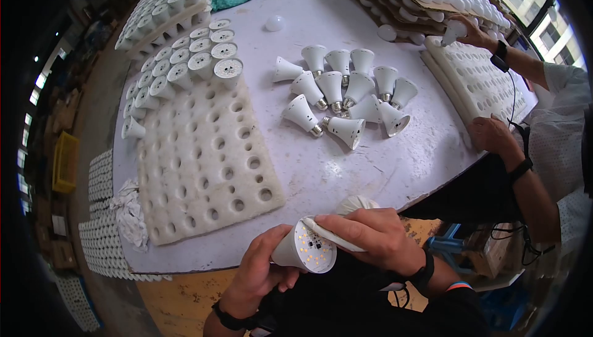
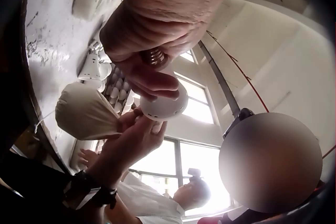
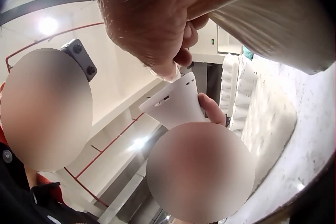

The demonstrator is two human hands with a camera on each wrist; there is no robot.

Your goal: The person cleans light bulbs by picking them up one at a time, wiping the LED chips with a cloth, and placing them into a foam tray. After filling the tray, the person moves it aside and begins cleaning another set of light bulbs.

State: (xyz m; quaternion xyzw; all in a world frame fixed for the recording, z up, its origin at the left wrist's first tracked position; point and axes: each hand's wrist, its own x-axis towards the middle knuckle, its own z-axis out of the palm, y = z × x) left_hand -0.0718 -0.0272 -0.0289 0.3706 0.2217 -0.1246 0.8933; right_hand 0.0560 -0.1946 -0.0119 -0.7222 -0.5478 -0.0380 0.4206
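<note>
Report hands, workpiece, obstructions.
Left hand grips white conical plastic bulb housing. Right hand holds cream baggy pouch over its rim. Rim partly hidden.

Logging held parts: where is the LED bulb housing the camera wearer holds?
At lower centre in the head view, the LED bulb housing is in the left hand, with the right hand at its upper rim.

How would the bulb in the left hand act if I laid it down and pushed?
The bulb would probably roll in a curve, because its round body widens toward one end. It seems stiff, undented in the left hand. Its uncovered yellow chips might be fragile.
</note>
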